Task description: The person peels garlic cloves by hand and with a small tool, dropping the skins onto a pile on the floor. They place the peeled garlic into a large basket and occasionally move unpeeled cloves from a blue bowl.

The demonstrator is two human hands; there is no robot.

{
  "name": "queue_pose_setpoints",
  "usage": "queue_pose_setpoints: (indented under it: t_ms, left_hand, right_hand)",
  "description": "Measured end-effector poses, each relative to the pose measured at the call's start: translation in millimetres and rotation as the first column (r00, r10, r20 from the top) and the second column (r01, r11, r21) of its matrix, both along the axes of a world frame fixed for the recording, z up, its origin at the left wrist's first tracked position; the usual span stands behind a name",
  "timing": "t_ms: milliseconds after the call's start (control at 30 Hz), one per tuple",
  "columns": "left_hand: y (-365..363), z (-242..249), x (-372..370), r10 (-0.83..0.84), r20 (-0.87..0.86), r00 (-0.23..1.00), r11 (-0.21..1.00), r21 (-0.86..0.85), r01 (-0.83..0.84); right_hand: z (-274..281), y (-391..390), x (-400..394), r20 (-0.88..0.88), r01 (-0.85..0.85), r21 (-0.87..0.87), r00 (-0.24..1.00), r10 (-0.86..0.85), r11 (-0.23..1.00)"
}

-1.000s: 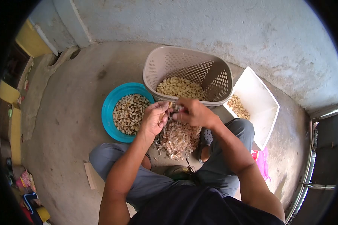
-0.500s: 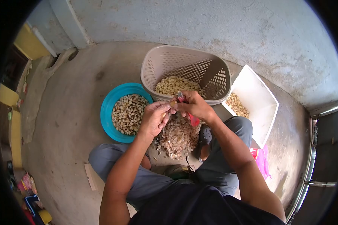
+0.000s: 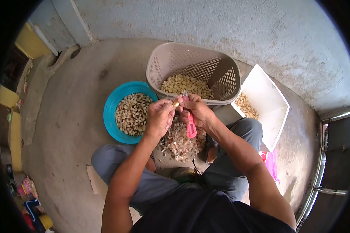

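My left hand [image 3: 158,117] pinches a pale garlic clove [image 3: 175,103] between thumb and fingertips. In my right hand [image 3: 200,110] is a pink box cutter [image 3: 191,130], its handle slanting down below the fingers and its metal tip up near the clove. The two hands almost meet above a heap of papery garlic skins [image 3: 182,145] on the floor. To the left stands a teal basin [image 3: 110,123] of unpeeled garlic cloves [image 3: 133,114]. Just beyond the hands, peeled cloves [image 3: 186,85] lie in a taupe perforated basket [image 3: 175,52].
A white foam box [image 3: 270,101] with more cloves [image 3: 245,106] leans at the right, against the wall side. My bent knees [image 3: 245,136] flank the skin heap. Pink plastic [image 3: 272,165] lies by the right leg, and assorted items [image 3: 27,190] sit far left.
The box cutter has turned in my right hand, so its handle now hangs more upright. The clove in my left hand shows more plainly. The view has shifted slightly.
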State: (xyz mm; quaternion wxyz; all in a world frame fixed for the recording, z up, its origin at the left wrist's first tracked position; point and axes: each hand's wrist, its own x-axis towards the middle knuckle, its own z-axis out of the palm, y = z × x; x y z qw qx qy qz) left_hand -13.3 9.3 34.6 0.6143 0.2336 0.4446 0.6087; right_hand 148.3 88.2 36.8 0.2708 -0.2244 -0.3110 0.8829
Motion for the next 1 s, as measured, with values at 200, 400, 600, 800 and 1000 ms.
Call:
queue_pose_setpoints:
  t_ms: [200,400,600,800,1000]
  left_hand:
    - [6,-7,-5,0.035,-0.002,0.999,0.998,-0.05,-0.035]
    - [5,4,3,0.012,-0.135,0.991,1.0,-0.015,-0.014]
    - [4,2,1,-0.012,0.034,0.999,1.0,0.007,0.012]
    - [8,-13,-19,-0.056,0.373,0.926,0.998,0.032,0.047]
    - [4,4,-32,0.08,0.252,0.965,0.997,-0.037,-0.073]
  right_hand:
    - [10,-7,-12,0.299,0.101,0.32,0.933,-0.201,0.942]
    - [10,3,-1,0.459,-0.189,0.678,0.864,-0.208,0.711]
    - [2,13,5,0.246,-0.097,0.256,0.969,0.033,0.962]
    - [8,12,3,0.195,-0.127,0.253,0.978,0.078,0.959]
    - [13,36,22,0.342,-0.177,0.297,0.937,0.069,0.938]
